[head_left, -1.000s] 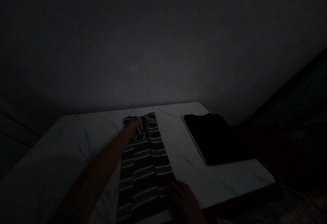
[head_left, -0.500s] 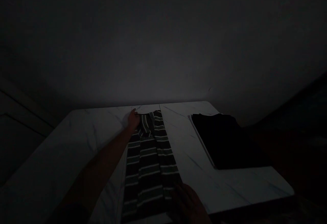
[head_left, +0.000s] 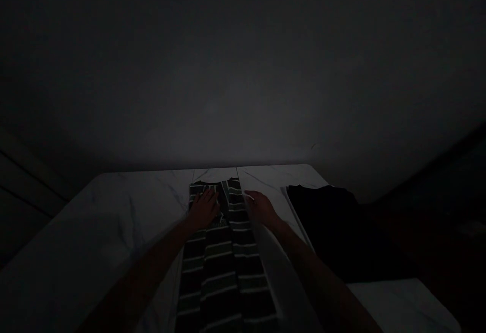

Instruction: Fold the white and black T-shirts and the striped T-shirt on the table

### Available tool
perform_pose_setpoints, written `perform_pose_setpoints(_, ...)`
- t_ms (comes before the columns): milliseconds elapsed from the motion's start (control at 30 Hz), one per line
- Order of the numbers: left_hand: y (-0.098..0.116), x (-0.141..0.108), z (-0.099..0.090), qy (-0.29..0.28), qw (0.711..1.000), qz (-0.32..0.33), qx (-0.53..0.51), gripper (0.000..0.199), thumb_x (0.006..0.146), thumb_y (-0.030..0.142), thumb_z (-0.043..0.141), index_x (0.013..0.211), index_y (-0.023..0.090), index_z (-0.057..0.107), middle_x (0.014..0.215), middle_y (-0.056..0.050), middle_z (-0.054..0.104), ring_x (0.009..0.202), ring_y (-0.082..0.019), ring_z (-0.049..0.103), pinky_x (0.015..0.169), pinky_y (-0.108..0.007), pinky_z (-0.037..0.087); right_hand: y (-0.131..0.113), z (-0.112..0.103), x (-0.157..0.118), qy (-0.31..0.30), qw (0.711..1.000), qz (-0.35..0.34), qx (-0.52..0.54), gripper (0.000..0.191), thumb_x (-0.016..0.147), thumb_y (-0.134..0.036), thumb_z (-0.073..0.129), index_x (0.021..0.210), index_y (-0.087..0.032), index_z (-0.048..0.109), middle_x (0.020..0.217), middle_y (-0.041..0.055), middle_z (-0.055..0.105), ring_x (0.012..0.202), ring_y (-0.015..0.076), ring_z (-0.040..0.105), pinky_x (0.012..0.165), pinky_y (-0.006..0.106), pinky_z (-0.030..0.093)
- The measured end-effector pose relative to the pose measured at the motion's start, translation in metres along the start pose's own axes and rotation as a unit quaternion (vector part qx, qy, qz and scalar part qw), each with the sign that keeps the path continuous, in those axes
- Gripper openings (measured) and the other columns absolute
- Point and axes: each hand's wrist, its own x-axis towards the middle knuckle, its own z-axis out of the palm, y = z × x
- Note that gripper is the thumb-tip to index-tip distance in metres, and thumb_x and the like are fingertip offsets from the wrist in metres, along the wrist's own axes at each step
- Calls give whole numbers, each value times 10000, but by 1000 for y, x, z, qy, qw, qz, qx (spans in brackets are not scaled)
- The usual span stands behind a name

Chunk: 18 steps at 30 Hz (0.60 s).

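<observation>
A striped shirt (head_left: 218, 272), dark with green and pale bands, lies folded into a long narrow strip on the white marbled table (head_left: 125, 221). My left hand (head_left: 205, 207) rests on its far end by the collar, fingers spread over the cloth. Just off the strip's right edge, near that same end, is my right hand (head_left: 261, 209). Its thumb and fingers are apart, with nothing visible between them. Dim light hides whether the right fingertips touch the cloth.
On the table's right side lies a folded black garment (head_left: 337, 232), with a thin pale edge along its left. A grey wall (head_left: 228, 95) rises behind the table's far edge. Deep shadow covers the floor at right.
My right hand has moved from the shirt's near end up to its far right side. My left hand has shifted from the far left corner onto the cloth. The view has tilted slightly up.
</observation>
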Motion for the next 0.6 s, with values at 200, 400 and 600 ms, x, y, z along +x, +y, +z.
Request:
perform_pose_setpoints(200, -3, -3, 4, 10, 998, 15, 68, 497, 1030, 375, 334, 1463, 207, 511, 1568, -144, 451, 1493, -323, 337, 1189, -594, 277, 0, 28, 107, -53, 996, -33, -61, 357, 1039, -265, 444, 1328, -156, 623, 1327, 110, 675, 1242, 212, 586, 1040, 295, 394)
perform_pose_setpoints(400, -2, -6, 7, 36, 996, 10, 87, 499, 1030, 391, 334, 1475, 234, 496, 1586, -121, 430, 1492, -306, 343, 1192, -567, 299, -3, 52, 127, -74, 993, -54, -72, 310, 1059, -348, 430, 1139, -190, 685, 1127, 71, 743, 1062, 178, 654, 901, 255, 407)
perform_pose_setpoints(600, -1, -6, 8, 41, 996, 3, 79, 497, 1033, 401, 347, 1480, 235, 488, 1582, -120, 437, 1499, -303, 331, 1198, -567, 296, 1, 60, 133, -69, 990, -49, -111, 350, 1051, -450, 441, 1044, -201, 686, 1056, 64, 747, 1011, 193, 654, 871, 282, 373)
